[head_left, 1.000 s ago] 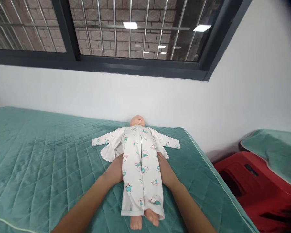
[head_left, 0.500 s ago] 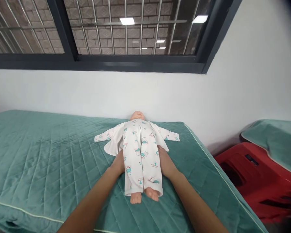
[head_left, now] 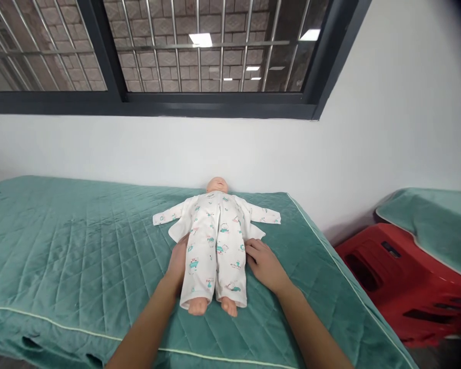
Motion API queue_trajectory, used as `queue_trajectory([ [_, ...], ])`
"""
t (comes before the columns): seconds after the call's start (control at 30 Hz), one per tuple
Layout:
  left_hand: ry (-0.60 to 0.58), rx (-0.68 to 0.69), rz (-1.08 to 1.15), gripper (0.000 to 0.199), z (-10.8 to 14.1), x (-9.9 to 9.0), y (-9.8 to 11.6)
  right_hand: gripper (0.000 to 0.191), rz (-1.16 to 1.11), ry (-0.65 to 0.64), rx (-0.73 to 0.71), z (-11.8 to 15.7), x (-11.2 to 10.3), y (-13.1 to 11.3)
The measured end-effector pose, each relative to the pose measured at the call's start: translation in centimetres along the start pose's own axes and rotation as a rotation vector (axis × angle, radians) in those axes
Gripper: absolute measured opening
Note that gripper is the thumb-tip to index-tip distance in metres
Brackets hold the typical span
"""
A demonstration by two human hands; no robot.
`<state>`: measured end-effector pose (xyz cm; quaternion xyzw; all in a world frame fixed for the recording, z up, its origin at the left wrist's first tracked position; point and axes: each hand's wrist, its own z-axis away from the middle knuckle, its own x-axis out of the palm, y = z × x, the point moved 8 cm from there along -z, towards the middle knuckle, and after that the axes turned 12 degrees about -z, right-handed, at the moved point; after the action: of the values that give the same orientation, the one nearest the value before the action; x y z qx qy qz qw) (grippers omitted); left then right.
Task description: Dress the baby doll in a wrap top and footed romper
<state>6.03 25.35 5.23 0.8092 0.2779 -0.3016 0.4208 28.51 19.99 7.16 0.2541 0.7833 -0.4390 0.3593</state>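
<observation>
A baby doll lies on its back, its bald head by the wall and its bare feet toward me. White printed pants cover its legs and reach up over the front of its body. Under them, a matching white shirt spreads out to both sides, sleeves stretched outward. My left hand rests against the left edge of the pants, its fingertips hidden by the cloth. Beside the right edge, my right hand lies with fingers loosely extended, their tips touching the pants.
Green quilted bedding lies beneath the doll. A red plastic stool or chair stands to the right, with green cloth over it. Behind are a white wall and a dark-framed window with metal bars.
The doll's legs have lowered onto the bed and moved slightly left, with the feet farther apart. My right hand has come out from beneath the pants to their side.
</observation>
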Motion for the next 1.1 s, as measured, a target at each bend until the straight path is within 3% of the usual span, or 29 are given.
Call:
queue_trajectory([
  [0.23,-0.145,0.186,-0.248,0.034,2.3,0.6,1.4,0.031,0.113,-0.022,0.029,-0.4,0.6,0.2],
  [0.47,-0.105,0.165,-0.303,0.033,2.0,0.4,0.8,0.019,0.180,-0.028,0.090,-1.3,0.8,-0.4],
  [0.63,-0.044,0.215,-0.326,0.031,2.5,-0.3,1.4,0.016,0.078,0.004,-0.009,-0.2,-0.3,-1.0],
  [0.77,-0.066,0.249,-0.280,0.028,3.2,-0.7,2.3,0.019,-0.034,0.001,-0.022,0.6,-0.9,-0.4],
  [0.9,-0.056,0.050,-0.131,0.031,2.6,-1.5,0.5,0.018,-0.228,0.061,0.030,1.0,-1.2,0.4],
  [1.0,0.078,-0.200,-0.129,0.035,1.5,-2.9,-3.0,0.019,-0.375,0.307,0.204,1.6,-2.6,2.9],
  [1.1,0.104,-0.382,-0.354,0.040,0.2,-3.5,-6.2,0.025,-0.376,0.549,0.416,2.3,-4.4,6.6],
])
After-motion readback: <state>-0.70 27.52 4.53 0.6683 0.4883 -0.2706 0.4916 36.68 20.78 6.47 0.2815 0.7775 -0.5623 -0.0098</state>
